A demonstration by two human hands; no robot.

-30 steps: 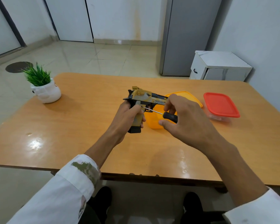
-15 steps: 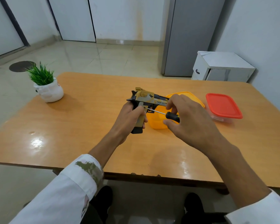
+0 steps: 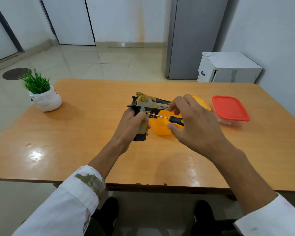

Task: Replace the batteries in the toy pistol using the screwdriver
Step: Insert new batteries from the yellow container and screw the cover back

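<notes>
Two hands are seen at work over the wooden table [image 3: 75, 133], reached out from white sleeves [image 3: 78, 193] at the near edge. The left hand [image 3: 133, 124] is wrapped round the grip of the toy pistol [image 3: 149, 103], which is held upright with its muzzle turned to the right; whether its butt rests on the tabletop cannot be told. The screwdriver [image 3: 173, 119] is pinched by its black handle between the thumb and fingers of the right hand [image 3: 194, 123]. Its thin shaft is laid almost level, with the tip set against the upper part of the grip, where a screw is presumably seated, though none can be made out. The pistol is judged to be light, stiff, hollow plastic, smooth enough to twist in the palm under the driver's push, so it is best clamped firmly round the grip, clear of the battery cover. Just behind the pistol an orange tub [image 3: 160, 128] is stood, seemingly open, with a matching lid [image 3: 202, 103] seen past the right hand; what is held inside cannot be told. Further right, well apart from the hands, a clear box is closed by a red lid [image 3: 230, 108], and its contents are blurred. At the far left a small potted plant [image 3: 41, 94] is set.
</notes>
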